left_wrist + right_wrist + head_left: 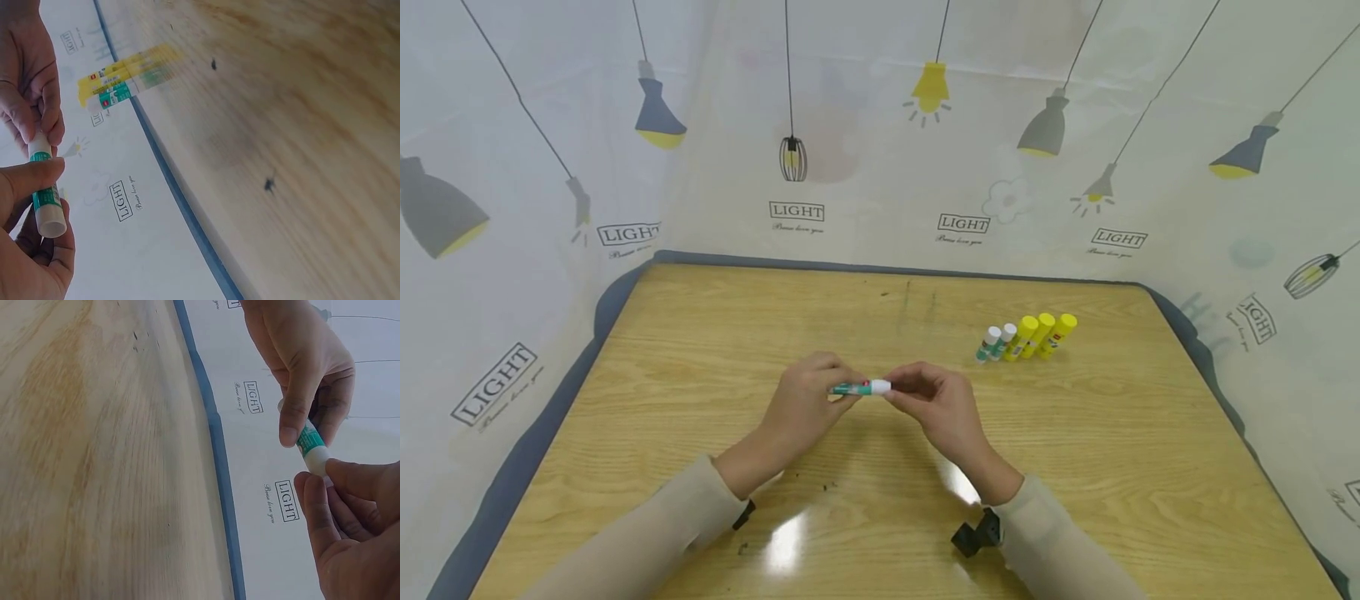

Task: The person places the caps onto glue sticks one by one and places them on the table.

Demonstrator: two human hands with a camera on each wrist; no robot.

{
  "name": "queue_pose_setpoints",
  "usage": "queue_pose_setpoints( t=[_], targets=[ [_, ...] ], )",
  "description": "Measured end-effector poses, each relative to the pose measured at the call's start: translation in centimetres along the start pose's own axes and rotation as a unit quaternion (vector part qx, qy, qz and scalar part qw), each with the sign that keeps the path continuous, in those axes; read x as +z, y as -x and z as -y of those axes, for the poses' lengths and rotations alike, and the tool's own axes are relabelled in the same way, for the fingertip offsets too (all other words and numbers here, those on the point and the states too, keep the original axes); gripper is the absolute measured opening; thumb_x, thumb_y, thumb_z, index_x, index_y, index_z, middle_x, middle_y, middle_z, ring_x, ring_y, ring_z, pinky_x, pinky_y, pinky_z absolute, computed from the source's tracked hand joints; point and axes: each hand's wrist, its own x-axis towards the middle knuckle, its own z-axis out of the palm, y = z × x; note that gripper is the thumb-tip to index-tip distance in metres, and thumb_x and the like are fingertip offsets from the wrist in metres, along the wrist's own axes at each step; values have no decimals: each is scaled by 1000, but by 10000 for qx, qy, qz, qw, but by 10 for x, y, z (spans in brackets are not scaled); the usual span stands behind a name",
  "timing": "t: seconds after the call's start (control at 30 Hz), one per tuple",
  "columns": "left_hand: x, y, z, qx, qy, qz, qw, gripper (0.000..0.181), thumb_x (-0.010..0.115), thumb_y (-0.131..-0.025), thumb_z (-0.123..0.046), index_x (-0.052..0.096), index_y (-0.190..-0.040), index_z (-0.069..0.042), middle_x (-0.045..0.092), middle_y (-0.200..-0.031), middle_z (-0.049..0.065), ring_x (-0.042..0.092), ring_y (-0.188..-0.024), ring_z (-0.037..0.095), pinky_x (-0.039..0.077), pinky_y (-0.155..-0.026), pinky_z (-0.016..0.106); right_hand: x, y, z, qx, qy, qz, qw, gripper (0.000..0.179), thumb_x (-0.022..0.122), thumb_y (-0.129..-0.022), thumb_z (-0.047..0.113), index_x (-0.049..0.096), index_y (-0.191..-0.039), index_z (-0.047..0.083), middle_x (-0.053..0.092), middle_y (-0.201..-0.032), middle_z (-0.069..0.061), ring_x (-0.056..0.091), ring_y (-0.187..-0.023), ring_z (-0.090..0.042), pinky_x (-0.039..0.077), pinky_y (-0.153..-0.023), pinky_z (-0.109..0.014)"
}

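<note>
A green and white glue stick (853, 389) is held level above the table between both hands. My left hand (808, 400) grips its green-labelled body, thumb across the label in the left wrist view. At its other end my right hand (942, 408) pinches the white cap between thumb and fingers. The cap (317, 461) sits against the labelled body in the right wrist view. A round white base (51, 226) points out past the left hand's fingers.
Two green and white glue sticks (988, 343) stand in a row with three yellow ones (1043, 333) at the table's back right. The wooden table (700, 325) meets a lamp-printed cloth (865, 242) behind and at both sides. Small dark marks (269, 184) dot the tabletop.
</note>
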Motion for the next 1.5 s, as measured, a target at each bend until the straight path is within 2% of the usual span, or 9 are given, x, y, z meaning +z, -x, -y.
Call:
queue_pose_setpoints(
  t=[0.4,0.5,0.63,0.73,0.83,1.0,1.1,1.27,1.5],
  targets=[
    [7,1,1,-96,294,-160,9994,22,92,-71,-5,81,-89,-9,71,-85,0,66,-78,12,58,-67,21,8,-4,1,73,-282,-15,9996,17,81,-86,8,76,-101,0,75,-102,-17,73,-92,-23,63,-81,-30],
    [7,-1,1,-172,289,-31,9994,26,92,-72,-9,81,-96,-10,74,-91,0,67,-82,13,59,-69,23,2,-5,6,117,98,74,9999,18,80,-89,14,76,-104,4,75,-104,-13,73,-93,-22,63,-81,-29],
    [6,-1,5,-528,34,344,9980,42,90,-77,-22,76,-115,-11,75,-112,3,70,-103,20,61,-88,35,-21,-12,15,44,1076,-42,9942,20,78,-92,19,76,-109,10,76,-104,-7,73,-90,-19,63,-78,-30],
    [4,2,10,-945,-92,587,9938,48,88,-80,-27,73,-123,-11,72,-123,5,68,-115,24,56,-100,42,-45,-21,21,-79,1980,-247,9798,21,76,-93,19,75,-112,10,76,-103,-5,74,-87,-19,63,-75,-33],
    [0,5,14,-1250,-82,680,9898,46,84,-85,-29,72,-126,-12,71,-126,4,67,-117,24,55,-102,41,-66,-31,22,-257,2931,-348,9551,20,74,-95,19,75,-112,9,76,-103,-6,74,-87,-20,64,-73,-36],
    [-6,5,18,-1368,-37,674,9883,45,81,-88,-31,70,-128,-13,70,-127,5,67,-118,26,56,-101,42,-86,-46,17,-587,4167,-252,9068,20,72,-96,16,75,-110,2,77,-100,-11,74,-83,-23,63,-68,-38],
    [-9,4,19,-1381,-40,751,9876,46,81,-88,-31,70,-129,-12,69,-128,6,67,-119,28,55,-101,43,-92,-51,13,-561,4576,-155,8873,19,70,-97,13,75,-110,0,76,-100,-13,72,-83,-24,62,-67,-38],
    [-9,5,20,-1366,-84,849,9869,47,80,-89,-32,69,-129,-10,69,-129,7,66,-120,28,55,-101,43,-95,-55,8,-409,4970,-50,8668,18,68,-97,8,75,-112,-1,75,-104,-16,71,-86,-27,61,-72,-41],
    [-7,6,21,-1286,-255,910,9872,47,80,-89,-33,69,-129,-10,68,-130,8,66,-120,28,55,-102,43,-95,-58,-2,-466,5175,46,8544,19,67,-96,1,74,-112,-5,73,-104,-19,70,-92,-32,63,-77,-43]
  ],
)
